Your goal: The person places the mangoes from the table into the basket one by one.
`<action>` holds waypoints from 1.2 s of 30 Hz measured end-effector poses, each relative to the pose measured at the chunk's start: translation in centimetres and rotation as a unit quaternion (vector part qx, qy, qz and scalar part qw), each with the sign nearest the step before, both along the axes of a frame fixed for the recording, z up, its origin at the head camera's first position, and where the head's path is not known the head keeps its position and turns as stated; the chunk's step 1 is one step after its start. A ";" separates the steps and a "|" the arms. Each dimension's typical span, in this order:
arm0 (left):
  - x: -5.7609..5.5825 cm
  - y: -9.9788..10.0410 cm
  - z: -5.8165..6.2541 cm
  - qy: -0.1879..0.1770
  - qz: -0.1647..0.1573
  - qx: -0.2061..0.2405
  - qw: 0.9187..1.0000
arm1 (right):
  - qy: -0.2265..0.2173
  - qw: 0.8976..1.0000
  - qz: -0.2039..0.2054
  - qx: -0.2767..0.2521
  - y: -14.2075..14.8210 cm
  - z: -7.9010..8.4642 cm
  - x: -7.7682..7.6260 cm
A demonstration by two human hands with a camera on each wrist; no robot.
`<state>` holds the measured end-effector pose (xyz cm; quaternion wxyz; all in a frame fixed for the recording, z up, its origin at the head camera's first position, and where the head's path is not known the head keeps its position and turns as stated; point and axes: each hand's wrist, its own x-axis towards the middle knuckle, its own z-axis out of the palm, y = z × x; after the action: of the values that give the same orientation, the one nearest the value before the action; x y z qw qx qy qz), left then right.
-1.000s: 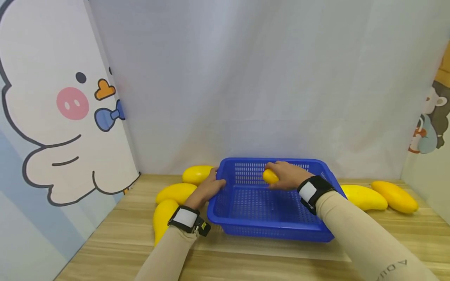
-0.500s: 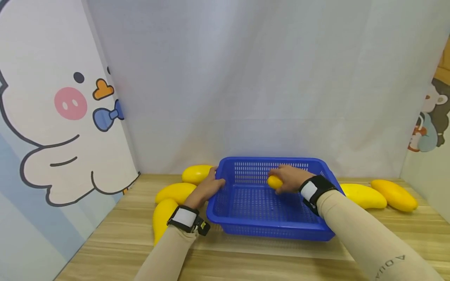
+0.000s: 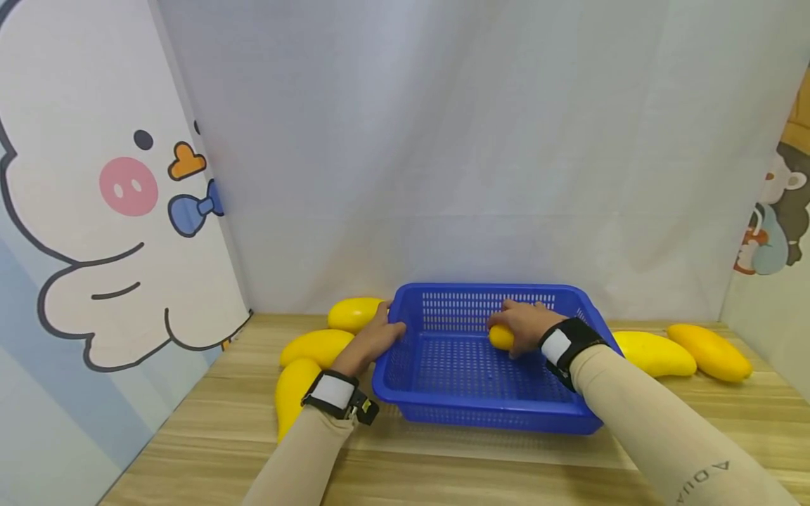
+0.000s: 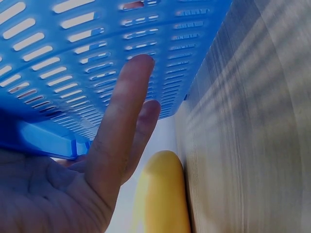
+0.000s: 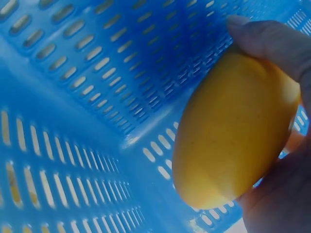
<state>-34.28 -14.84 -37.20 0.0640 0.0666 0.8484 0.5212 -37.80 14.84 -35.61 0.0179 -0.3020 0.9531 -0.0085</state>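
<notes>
A blue plastic basket (image 3: 487, 403) with slotted walls stands on the wooden table. My left hand (image 3: 372, 340) grips its left rim, thumb over the edge and fingers along the outer wall; in the left wrist view the fingers (image 4: 119, 114) lie stretched beside the slots. Inside the basket, toward the right, my right hand (image 3: 528, 328) holds a yellow mango (image 3: 502, 338). The right wrist view shows this mango (image 5: 233, 131) as a smooth orange-yellow oval, with the thumb over its upper end and the other fingers mostly hidden. Whether it touches the basket floor I cannot tell.
Left of the basket lie several yellow fruits, among them a rounded one (image 3: 354, 314), an elongated one (image 3: 316, 348) and a curved one (image 3: 294, 393). To the right are a long curved yellow fruit (image 3: 657, 355) and an orange-yellow one (image 3: 711, 352). A pale curtain (image 3: 481, 161) hangs behind.
My right hand has moved a little to the right and lower inside the basket, carrying the mango along. The left hand stays on the rim.
</notes>
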 end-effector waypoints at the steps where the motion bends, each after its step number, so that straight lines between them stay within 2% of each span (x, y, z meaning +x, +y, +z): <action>1: 0.0 0.0 0.0 -0.001 0.002 -0.001 1.000 | 0.003 1.000 -0.002 0.005 0.0 0.0 0.0; 9: -0.1 0.0 -0.3 0.000 0.004 -0.002 1.000 | 0.009 1.000 -0.002 0.025 0.1 -0.4 -0.3; 18: -0.2 -0.1 -0.7 0.005 0.012 -0.002 1.000 | 0.012 0.999 0.001 0.032 0.0 -0.4 0.1; 25: -0.3 0.0 -0.5 0.006 0.004 0.003 1.000 | 0.017 0.999 0.009 0.032 0.5 -0.8 -0.3; 36: -0.3 0.1 -0.3 0.003 0.007 0.005 1.000 | -0.008 1.000 0.011 0.009 0.5 -0.5 -0.6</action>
<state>-34.63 -14.77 -37.54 0.0571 0.0625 0.8464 0.5258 -38.37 15.31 -36.09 0.0281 -0.3125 0.9495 -0.0020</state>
